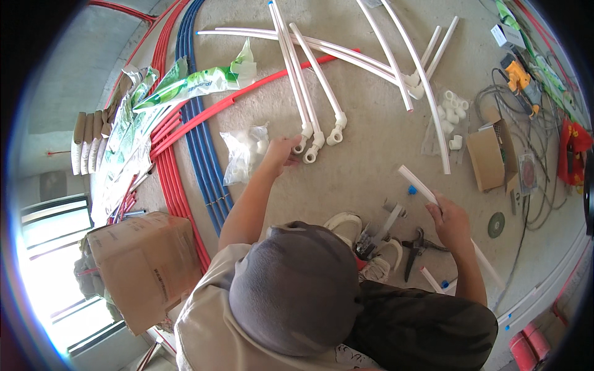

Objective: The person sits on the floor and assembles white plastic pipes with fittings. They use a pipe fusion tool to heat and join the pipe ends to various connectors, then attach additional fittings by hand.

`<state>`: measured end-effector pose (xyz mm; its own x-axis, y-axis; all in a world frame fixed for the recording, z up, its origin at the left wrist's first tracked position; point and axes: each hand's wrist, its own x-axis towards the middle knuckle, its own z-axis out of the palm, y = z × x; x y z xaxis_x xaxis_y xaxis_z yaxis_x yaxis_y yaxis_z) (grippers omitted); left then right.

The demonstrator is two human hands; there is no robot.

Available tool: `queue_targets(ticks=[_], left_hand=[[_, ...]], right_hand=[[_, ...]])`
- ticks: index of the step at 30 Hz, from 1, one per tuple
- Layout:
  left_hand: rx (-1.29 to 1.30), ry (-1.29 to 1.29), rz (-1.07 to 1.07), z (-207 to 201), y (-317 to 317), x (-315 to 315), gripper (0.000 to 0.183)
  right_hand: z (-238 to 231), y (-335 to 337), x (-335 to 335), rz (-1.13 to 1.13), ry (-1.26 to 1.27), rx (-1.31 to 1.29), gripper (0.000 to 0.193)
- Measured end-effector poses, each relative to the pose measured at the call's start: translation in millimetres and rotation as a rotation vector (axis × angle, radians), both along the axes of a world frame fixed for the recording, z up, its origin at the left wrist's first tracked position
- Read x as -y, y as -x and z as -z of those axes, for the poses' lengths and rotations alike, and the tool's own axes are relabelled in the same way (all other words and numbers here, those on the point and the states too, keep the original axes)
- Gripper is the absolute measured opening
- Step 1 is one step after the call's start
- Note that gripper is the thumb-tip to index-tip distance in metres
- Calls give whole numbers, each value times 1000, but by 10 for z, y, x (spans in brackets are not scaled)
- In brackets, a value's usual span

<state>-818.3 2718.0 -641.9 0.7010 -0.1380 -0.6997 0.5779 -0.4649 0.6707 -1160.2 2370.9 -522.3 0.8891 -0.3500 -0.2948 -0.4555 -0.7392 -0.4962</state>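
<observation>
My left hand (282, 154) reaches to the lower end of a white pipe (291, 74), its fingers closed at the white elbow fitting (302, 146) there. Two more white pipes with elbow fittings lie just right of it, one ending in a fitting (336, 128). My right hand (450, 217) is wrapped round another white pipe (416, 180), which slants from upper left to lower right. Between my shoes lies a metal-ended tool (377, 235), partly hidden. Beside it on the floor is a black pipe cutter (418, 252). A clear bag of white fittings (246, 152) lies left of my left hand.
Red pipes (170, 185) and blue pipes (207, 167) run along the left, by a large cardboard box (145, 266). More white pipes (383, 49) lie ahead. On the right are bagged fittings (450, 114), an open carton (492, 154), a yellow power tool (518, 77), cables and a disc (496, 225).
</observation>
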Motion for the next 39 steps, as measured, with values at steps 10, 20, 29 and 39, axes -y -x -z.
queue_targets(ticks=[10,20,29,39], left_hand=[[711,-655,439,-419,290,274,48],[1071,-577,725,-447,672,472,34],[-92,641,-32,-706,455,412,21],[316,27,321,-501,483,795,29]], right_hand=[[3,56,-35,40,-16,-41,37],[-26,79,-55,60,-66,-72,34],[73,189,18,147,-84,-71,33],[34,247,111,112,-178,-96,37]])
